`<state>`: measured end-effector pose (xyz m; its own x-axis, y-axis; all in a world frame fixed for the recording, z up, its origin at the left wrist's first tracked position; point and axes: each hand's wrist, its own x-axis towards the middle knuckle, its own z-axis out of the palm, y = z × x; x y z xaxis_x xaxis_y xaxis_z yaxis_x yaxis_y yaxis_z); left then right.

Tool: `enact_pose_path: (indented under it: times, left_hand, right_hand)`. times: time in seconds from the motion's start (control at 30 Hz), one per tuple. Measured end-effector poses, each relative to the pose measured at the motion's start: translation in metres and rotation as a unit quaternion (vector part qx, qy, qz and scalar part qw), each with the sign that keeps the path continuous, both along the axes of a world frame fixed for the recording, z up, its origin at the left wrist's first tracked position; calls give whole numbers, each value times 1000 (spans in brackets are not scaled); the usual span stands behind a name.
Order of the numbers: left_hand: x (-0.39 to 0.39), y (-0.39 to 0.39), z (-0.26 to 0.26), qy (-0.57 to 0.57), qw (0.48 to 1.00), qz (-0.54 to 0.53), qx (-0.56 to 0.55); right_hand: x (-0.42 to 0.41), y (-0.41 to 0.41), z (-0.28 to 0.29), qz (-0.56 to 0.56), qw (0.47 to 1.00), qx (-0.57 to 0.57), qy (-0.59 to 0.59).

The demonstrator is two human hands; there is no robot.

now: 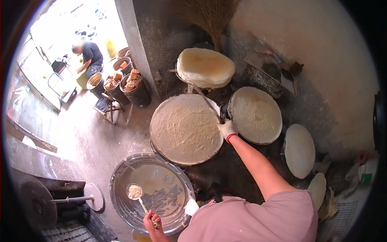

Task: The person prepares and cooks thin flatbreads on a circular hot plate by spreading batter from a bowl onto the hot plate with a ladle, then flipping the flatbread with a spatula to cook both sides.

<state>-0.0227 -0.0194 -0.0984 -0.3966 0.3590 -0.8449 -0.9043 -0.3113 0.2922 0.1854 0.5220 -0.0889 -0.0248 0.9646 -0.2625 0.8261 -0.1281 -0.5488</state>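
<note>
My left hand point(152, 222), bare, grips the handle of a ladle point(134, 192) that carries a lump of pale batter. The ladle is over a wide, shiny basin point(117, 198) with batter spread on its bottom. In a white knit glove with a red cuff, my right hand point(228, 128) holds a long rod point(207, 101) that slants towards the back. The hand is between a large round griddle point(187, 128) coated with batter and a second coated griddle point(255, 115) to its right. Behind them lies a stack of thin round flatbreads point(205, 68).
Two more pale rounds point(300, 151) stand along the right. A twig broom point(216, 18) leans at the back wall. Buckets point(136, 90) of perforated briquettes and a folding stool point(107, 106) are at left. A person point(90, 56) bends beyond them. A fan point(37, 201) is at lower left.
</note>
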Motion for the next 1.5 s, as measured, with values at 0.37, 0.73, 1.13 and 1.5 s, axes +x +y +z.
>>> enact_pose_path:
  times: [0.37, 0.73, 1.13, 1.5]
  left_hand:
    - [2, 45, 59, -12, 1000, 8, 27]
    - [6, 39, 54, -21, 999, 23, 30]
    - [9, 40, 54, -6, 1000, 26, -6]
    - [21, 52, 66, 22, 999, 23, 12]
  right_hand:
    - [-39, -12, 80, -42, 969, 7, 243]
    - [-62, -27, 107, 44, 935, 42, 349]
    - [7, -20, 34, -146, 892, 9, 427]
    - [-100, 26, 137, -157, 842, -77, 510]
